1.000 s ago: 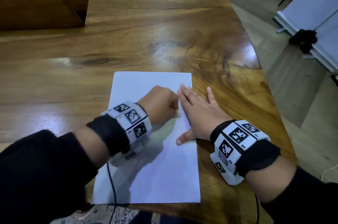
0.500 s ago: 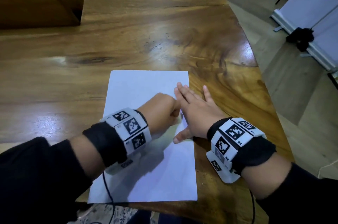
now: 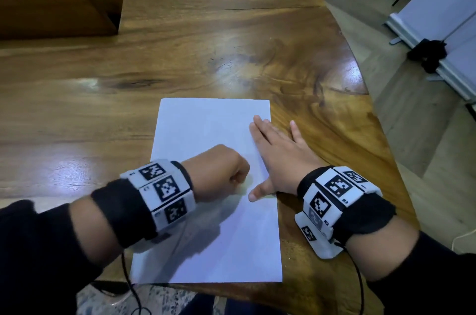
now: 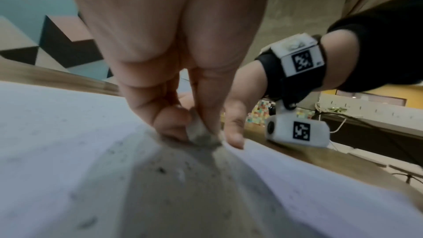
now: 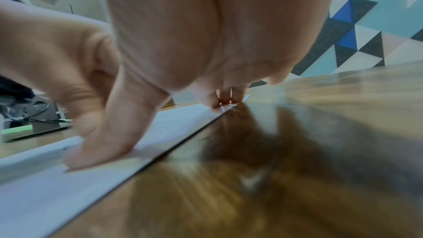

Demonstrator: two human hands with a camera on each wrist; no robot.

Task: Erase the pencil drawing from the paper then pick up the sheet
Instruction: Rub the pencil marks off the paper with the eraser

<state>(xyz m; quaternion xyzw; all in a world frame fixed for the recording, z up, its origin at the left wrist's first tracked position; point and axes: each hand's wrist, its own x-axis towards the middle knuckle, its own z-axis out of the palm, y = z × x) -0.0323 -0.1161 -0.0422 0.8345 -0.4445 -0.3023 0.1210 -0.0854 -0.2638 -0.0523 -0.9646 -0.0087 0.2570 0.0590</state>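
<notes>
A white sheet of paper [image 3: 206,134] lies flat near the table's front edge. My left hand [image 3: 226,175] is curled over its middle and pinches a small whitish eraser [image 4: 198,129], whose grey tip presses on the paper [image 4: 57,133]. Dark crumbs are scattered on the sheet close to the eraser. No pencil lines show clearly in the head view. My right hand [image 3: 278,155] lies flat with straight fingers on the sheet's right edge, thumb [image 5: 100,151] and fingertips [image 5: 226,99] pressing the paper [image 5: 57,193] down.
The wooden table [image 3: 231,44] curves away to the right, with floor beyond its edge. An open cardboard box [image 3: 56,10] sits at the far left. A cable [image 3: 128,286] hangs from my left wrist over the front edge.
My left hand with the eraser has slid back toward me along the sheet, away from the right hand's fingertips. The right hand stays flat on the paper's right edge.
</notes>
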